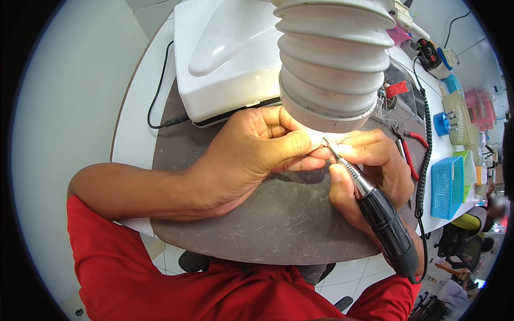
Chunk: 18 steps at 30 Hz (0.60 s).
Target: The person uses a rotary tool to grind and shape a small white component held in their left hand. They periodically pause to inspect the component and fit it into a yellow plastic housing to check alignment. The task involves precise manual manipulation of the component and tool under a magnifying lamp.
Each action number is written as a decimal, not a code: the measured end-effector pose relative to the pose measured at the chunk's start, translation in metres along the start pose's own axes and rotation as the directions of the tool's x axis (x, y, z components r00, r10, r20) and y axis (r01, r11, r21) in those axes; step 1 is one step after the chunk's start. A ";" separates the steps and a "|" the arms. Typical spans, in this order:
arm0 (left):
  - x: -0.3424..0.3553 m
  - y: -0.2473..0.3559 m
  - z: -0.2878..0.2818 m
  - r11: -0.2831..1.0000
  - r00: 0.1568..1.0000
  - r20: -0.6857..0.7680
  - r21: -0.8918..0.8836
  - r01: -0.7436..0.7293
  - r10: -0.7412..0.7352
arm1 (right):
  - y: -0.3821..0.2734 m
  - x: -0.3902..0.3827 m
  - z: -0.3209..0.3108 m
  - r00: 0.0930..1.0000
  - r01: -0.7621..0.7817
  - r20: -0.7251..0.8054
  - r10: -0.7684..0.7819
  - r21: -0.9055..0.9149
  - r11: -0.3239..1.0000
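My right hand (377,166) grips a black and silver rotary handpiece (380,216), its cable end low and its tip angled up toward my left fingertips. My left hand (257,152) is closed in a pinch, thumb against the curled fingers, right at the tool's tip. Whatever sits in that pinch is too small and too brightly lit to make out. Just above both hands hangs the mouth of a ribbed white suction hose (334,69). Beneath them lies a scratched grey-brown mat (278,219).
A white machine (230,64) stands behind my left hand. Red-handled pliers (409,155) lie right of my right hand, beside a coiled black cable (426,144). Farther right are a blue basket (447,187), a blue bur holder (443,123) and a beige basket (459,117).
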<state>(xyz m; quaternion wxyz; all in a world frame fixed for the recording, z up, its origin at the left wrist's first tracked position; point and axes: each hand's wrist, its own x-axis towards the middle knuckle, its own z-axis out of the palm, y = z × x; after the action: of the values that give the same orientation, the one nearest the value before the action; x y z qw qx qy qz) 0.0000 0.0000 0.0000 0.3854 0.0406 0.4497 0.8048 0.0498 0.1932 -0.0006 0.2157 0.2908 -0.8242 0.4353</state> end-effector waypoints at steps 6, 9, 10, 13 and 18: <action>0.001 -0.001 -0.001 1.000 1.000 0.008 -0.007 -0.002 0.002 | 0.000 0.000 0.000 1.000 -0.003 -0.006 0.003 -0.001 1.000; 0.000 -0.001 0.000 1.000 1.000 0.002 -0.006 -0.004 0.004 | -0.001 0.000 0.001 1.000 -0.017 -0.012 0.017 0.012 1.000; 0.000 -0.001 -0.001 1.000 1.000 0.013 -0.007 -0.004 0.004 | -0.001 0.000 0.001 1.000 -0.016 -0.015 0.016 0.010 1.000; 0.000 -0.002 -0.002 1.000 1.000 0.012 -0.002 -0.012 0.012 | 0.000 0.000 0.002 1.000 -0.001 -0.022 0.002 0.010 1.000; 0.000 -0.001 -0.002 1.000 1.000 0.007 -0.009 -0.012 0.012 | 0.001 0.001 0.002 1.000 0.004 -0.019 -0.004 0.003 1.000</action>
<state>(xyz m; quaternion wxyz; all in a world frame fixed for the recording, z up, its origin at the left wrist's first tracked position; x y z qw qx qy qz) 0.0001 -0.0007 -0.0020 0.3823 0.0444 0.4445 0.8089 0.0487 0.1917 -0.0015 0.2241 0.2885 -0.8208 0.4392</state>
